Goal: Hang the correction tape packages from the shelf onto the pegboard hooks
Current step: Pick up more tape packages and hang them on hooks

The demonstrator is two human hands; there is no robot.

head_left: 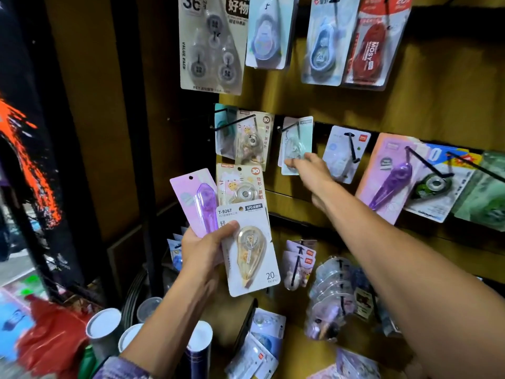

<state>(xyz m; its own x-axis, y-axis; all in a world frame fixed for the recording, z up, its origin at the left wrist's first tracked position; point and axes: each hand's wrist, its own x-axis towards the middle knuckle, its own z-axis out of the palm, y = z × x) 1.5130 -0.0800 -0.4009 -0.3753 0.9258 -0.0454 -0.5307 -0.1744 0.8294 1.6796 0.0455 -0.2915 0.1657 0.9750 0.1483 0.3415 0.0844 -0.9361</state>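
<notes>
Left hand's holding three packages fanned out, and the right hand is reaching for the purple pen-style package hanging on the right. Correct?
Not quite. In the head view the right hand is on the pale blue package hanging mid-row, not the purple one. The left hand does hold three fanned packages.

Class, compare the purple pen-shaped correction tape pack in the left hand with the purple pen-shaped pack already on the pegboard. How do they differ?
The held purple pack is gripped in the left hand with two other packs; the hung purple pack hangs from a black hook. The held pack's punched hole is empty; the hung pack's takes the hook. The held pack leans left, the hung one right. Both hold a purple, pen-shaped dispenser on a pale card.
</notes>
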